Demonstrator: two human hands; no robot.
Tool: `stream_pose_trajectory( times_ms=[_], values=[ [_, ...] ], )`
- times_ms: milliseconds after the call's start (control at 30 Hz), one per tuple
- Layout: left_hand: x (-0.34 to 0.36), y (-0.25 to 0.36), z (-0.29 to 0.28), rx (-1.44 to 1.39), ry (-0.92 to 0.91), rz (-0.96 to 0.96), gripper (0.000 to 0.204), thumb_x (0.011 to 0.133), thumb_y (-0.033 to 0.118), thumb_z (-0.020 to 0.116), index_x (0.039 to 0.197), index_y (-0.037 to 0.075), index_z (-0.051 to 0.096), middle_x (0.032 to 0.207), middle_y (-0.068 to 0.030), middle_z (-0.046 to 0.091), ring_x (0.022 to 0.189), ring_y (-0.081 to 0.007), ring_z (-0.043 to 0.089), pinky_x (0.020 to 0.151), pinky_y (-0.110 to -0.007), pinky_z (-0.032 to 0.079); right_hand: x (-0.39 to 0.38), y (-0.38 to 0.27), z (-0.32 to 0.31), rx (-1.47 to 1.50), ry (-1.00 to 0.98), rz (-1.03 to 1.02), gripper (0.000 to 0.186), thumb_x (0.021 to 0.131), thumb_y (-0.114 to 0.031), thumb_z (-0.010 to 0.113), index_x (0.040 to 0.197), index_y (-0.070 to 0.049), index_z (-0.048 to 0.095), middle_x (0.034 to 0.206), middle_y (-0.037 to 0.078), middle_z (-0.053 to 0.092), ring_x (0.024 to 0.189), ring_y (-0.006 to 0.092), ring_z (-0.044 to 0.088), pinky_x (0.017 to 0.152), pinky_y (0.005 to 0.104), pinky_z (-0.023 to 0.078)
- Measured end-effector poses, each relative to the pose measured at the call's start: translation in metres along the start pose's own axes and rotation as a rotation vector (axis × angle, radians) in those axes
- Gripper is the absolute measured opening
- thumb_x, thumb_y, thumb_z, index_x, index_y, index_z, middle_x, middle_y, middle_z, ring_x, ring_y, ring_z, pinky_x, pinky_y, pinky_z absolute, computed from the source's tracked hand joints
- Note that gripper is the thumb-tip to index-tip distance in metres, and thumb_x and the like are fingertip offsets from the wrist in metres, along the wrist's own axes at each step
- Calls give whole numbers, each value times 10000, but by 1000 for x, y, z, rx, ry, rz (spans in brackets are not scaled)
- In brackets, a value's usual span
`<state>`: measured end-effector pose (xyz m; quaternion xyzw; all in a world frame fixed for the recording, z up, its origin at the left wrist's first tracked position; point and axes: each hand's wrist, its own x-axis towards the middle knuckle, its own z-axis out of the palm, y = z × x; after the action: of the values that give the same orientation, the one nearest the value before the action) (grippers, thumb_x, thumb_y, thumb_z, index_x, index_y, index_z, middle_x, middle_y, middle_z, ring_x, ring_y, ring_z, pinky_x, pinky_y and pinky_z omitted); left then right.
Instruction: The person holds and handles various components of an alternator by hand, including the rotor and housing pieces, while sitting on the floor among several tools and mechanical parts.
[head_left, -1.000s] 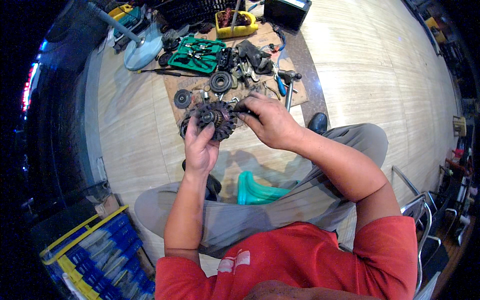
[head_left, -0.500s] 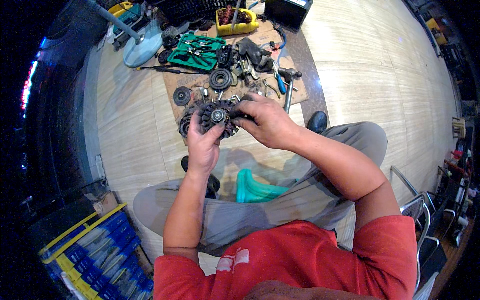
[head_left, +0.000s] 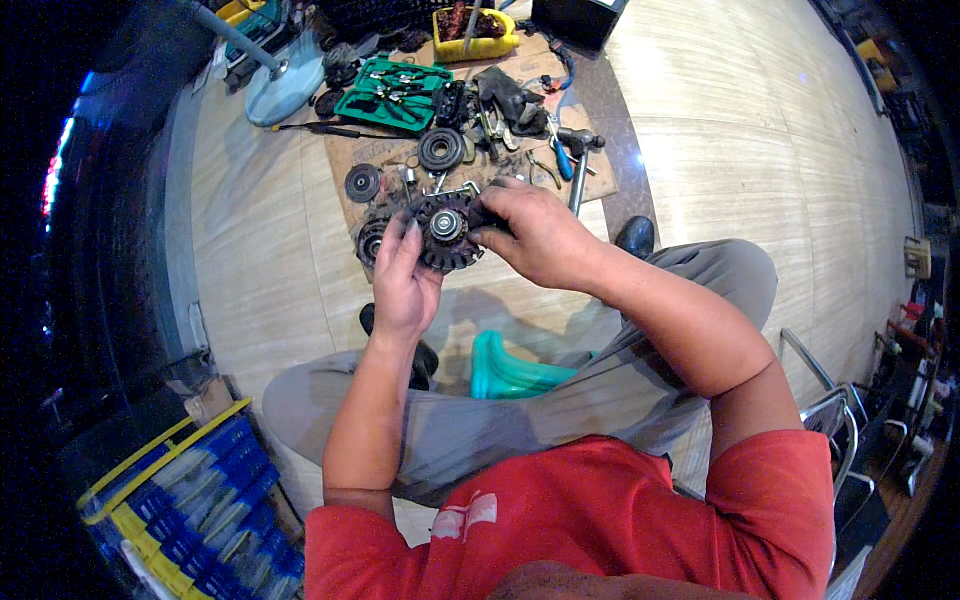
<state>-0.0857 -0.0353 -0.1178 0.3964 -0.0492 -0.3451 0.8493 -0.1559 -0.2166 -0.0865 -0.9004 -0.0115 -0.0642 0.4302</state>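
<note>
Round dark metal finned rotor part w/ shiny centre hub (head_left: 445, 230) sits upper centre of frame, held above the cardboard sheet (head_left: 375, 160) on the floor. Left hand (head_left: 405, 280) cups its lower left edge, fingers curled on the rim; right hand (head_left: 530, 235) pinches the right side, closed on it. Looks heavy, rigid, prob. greasy, so best gripped by the rim, not the thin fins. Underside & right edge hidden by fingers; small bits near the green tool tray (head_left: 390, 95) hard to make out.
</note>
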Motion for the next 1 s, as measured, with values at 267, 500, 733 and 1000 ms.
stream_pose_trajectory(
  times_ms=[267, 500, 733, 1000],
  values=[
    [2, -2, -6, -25, 27, -8, 390, 1047, 289, 337, 1329, 30, 409, 1271, -136, 561, 1151, -263, 581, 960, -449, 498, -3, -5, -2, -87, -5, -26, 224, 800, -148, 682, 952, -14, 585, 923, 212, 583, 881, 421, 579, 749, 498, 476],
    [2, -3, -3, -43, 25, -2, 452, 1048, 365, 306, 1346, 40, 403, 1292, -135, 548, 1162, -264, 573, 967, -453, 492, -5, -4, -1, -151, 15, 15, 192, 812, -141, 661, 935, -13, 589, 900, 217, 594, 872, 416, 583, 755, 494, 480],
    [0, -4, -3, -24, 33, 22, 425, 1050, 343, 319, 1331, 38, 409, 1279, -139, 553, 1157, -258, 575, 976, -431, 486, -5, -2, 5, -88, 33, 97, 198, 807, -119, 692, 897, 16, 579, 895, 222, 577, 865, 425, 567, 739, 469, 457],
    [0, -3, -1, -18, 67, 52, 394, 1052, 307, 321, 1321, 33, 413, 1263, -132, 555, 1144, -256, 581, 966, -421, 492, -5, -2, 7, -70, 40, 118, 183, 815, -119, 683, 886, 18, 586, 879, 219, 573, 865, 420, 567, 731, 470, 458]
  ],
)
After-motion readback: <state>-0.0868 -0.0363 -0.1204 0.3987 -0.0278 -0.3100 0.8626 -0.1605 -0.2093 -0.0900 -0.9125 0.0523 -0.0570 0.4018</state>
